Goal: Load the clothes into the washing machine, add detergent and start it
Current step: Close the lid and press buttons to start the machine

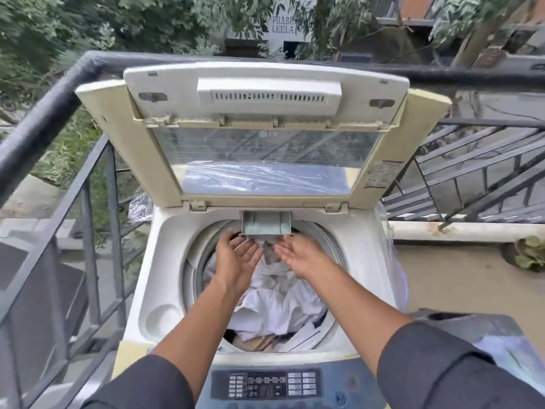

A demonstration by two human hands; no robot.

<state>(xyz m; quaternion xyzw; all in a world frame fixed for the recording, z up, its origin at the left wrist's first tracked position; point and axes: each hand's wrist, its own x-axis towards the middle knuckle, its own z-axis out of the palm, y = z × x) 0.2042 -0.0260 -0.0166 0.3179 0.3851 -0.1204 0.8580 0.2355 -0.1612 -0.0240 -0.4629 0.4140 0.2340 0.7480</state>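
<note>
Head view, looking down: a top-loading washing machine [147, 261] is parked on a balcony, with its lid [265, 137] propped fully up against the dark railing [44, 119]. The drum is already stuffed with clothes [280, 302], mostly white stuff, with something tan tucked at the near edge. A detergent drawer [267, 222] is pulled out at the back rim of the opening, right over the drum. Both hands are stretched out just under and in front of that drawer: the left hand [237, 258] and right hand [298, 253] are held flat-ish with fingers relaxed and spread, nothing gripped in either. They're close together but not touching. The control panel [265, 385] is seen at the near edge, between two dark sleeves. A potted plant [528, 252] is spotted off to the right.
</note>
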